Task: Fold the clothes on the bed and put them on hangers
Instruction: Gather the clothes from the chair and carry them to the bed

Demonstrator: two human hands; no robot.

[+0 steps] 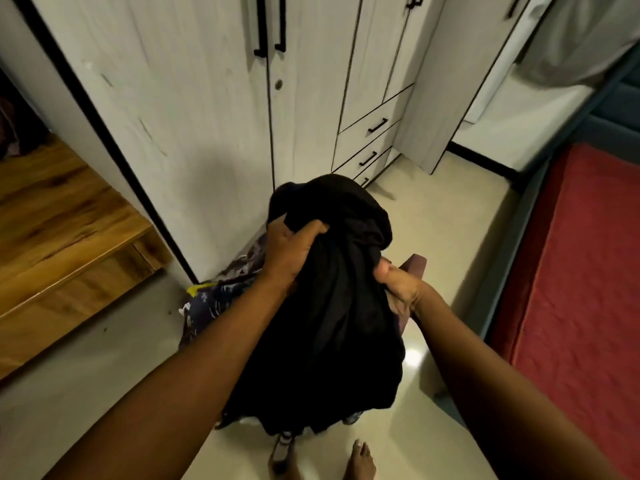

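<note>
A bundle of black cloth (332, 306) hangs in front of me, above the floor. My left hand (291, 247) grips a bunch of it near the top left, fingers curled into the folds. My right hand (398, 285) pinches the right edge, thumb on top. A patterned dark garment (214, 292) with white and yellow marks shows behind the bundle at the left. A bit of mauve cloth (415, 265) peeks out beside my right hand. No hanger is in view.
White wardrobe doors (207, 116) with black handles stand straight ahead, drawers (374, 133) to their right. The bed with a red cover (581, 271) runs along the right. A wooden surface (59, 216) sits at the left. My bare foot (360, 459) stands on the glossy floor.
</note>
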